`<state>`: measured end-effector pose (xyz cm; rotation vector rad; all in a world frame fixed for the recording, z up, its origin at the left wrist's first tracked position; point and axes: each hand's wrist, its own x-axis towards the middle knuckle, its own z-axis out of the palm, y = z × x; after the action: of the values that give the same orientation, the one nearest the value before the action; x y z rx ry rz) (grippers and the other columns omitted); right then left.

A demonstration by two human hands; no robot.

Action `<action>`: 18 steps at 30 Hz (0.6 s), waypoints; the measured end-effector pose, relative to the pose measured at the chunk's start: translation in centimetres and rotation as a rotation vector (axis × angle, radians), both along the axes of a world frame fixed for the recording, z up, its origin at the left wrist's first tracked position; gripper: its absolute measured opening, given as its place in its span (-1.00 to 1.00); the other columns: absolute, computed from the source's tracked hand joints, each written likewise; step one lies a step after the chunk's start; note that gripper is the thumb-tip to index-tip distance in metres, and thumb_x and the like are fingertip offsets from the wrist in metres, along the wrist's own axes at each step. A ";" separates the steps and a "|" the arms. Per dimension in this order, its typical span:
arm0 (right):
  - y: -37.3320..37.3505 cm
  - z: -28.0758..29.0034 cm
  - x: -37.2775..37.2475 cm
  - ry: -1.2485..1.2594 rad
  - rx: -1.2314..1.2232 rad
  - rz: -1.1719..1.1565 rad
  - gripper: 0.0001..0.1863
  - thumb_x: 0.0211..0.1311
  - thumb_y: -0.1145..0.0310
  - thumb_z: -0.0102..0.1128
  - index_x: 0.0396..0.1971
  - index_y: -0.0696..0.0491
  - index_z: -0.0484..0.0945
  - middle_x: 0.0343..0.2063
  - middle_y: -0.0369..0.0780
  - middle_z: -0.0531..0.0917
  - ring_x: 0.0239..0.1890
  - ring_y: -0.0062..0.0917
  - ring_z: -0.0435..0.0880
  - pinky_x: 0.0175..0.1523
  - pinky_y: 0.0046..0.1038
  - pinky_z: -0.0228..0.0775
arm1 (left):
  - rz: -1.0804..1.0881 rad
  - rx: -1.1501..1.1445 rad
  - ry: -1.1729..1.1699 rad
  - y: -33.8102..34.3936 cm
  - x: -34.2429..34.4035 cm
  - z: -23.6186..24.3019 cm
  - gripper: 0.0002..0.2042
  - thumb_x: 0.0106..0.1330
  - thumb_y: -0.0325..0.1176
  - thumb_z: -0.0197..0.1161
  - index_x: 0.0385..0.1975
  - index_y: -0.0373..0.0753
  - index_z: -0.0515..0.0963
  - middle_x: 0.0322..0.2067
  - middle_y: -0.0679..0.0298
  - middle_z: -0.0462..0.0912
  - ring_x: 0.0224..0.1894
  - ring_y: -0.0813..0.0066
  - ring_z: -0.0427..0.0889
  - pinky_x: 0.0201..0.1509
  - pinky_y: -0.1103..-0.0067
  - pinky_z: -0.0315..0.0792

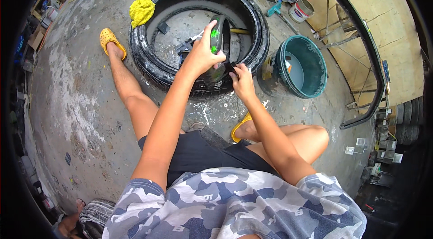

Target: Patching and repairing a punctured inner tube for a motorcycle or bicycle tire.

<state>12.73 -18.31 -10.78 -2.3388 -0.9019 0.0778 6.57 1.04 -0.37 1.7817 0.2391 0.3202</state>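
Observation:
My left hand (202,54) grips a black, curved, band-like piece with green splash marks (215,36), holding it upright over the near side of a large black tire (198,86) that lies flat on the floor. Its exact kind I cannot make out. Fingers pinched, my right hand (244,82) holds a small dark flat piece (230,67) against the lower end of the band. On the tire's far left rim rests a crumpled yellow cloth (142,11). Inside the tire's ring lie a dark square scrap (163,27) and several other dark pieces.
A teal bucket (293,88) with cloudy liquid stands right of the tire. Beyond it are a teal-headed brush (274,9) and a white paint pail (301,10). A large black curved frame (378,65) leans at right. Another person's leg (68,226) shows beside a tire (95,217), lower left.

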 end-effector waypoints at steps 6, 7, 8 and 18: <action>0.2 0.4 -0.9 -0.045 0.164 -0.012 -0.74 0.16 0.52 0.22 -0.12 0.12 0.64 -0.25 -0.08 0.59 -0.20 -0.19 0.60 -0.04 -0.37 0.41 | -0.053 -0.019 0.027 0.5 1.5 -0.1 -0.20 -0.03 -0.57 0.24 0.34 -0.13 0.15 -0.52 0.22 0.55 -0.64 0.52 0.56 -0.51 0.53 0.47; 0.5 -0.1 -0.8 0.096 0.135 -0.073 -0.73 0.20 0.43 0.21 -0.08 -0.01 0.65 -0.11 -0.06 0.56 -0.02 -0.15 0.56 0.06 -0.30 0.41 | -0.051 -0.016 0.041 0.6 1.3 -0.2 -0.20 -0.03 -0.57 0.24 0.34 -0.12 0.15 -0.53 0.22 0.55 -0.64 0.52 0.56 -0.51 0.53 0.47; 1.0 0.2 -1.9 0.114 0.169 -0.101 -0.74 0.20 0.42 0.23 -0.10 0.03 0.65 -0.09 -0.07 0.56 -0.01 -0.15 0.56 0.06 -0.30 0.42 | -0.044 -0.009 0.052 1.0 1.4 -0.4 -0.20 -0.03 -0.56 0.24 0.34 -0.12 0.15 -0.53 0.22 0.55 -0.65 0.52 0.56 -0.51 0.53 0.47; 0.7 -0.4 -4.2 0.082 0.130 -0.055 -0.75 0.19 0.39 0.21 -0.13 0.09 0.64 -0.09 -0.11 0.56 0.00 -0.17 0.54 0.07 -0.25 0.42 | -0.018 0.014 0.002 1.0 0.7 -0.8 -0.20 -0.05 -0.55 0.27 0.31 -0.17 0.16 -0.52 0.18 0.56 -0.64 0.50 0.56 -0.50 0.52 0.48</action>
<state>8.56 -17.59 -11.14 -2.2214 -0.7790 0.0895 7.27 2.01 -1.22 1.7975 0.2226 0.3083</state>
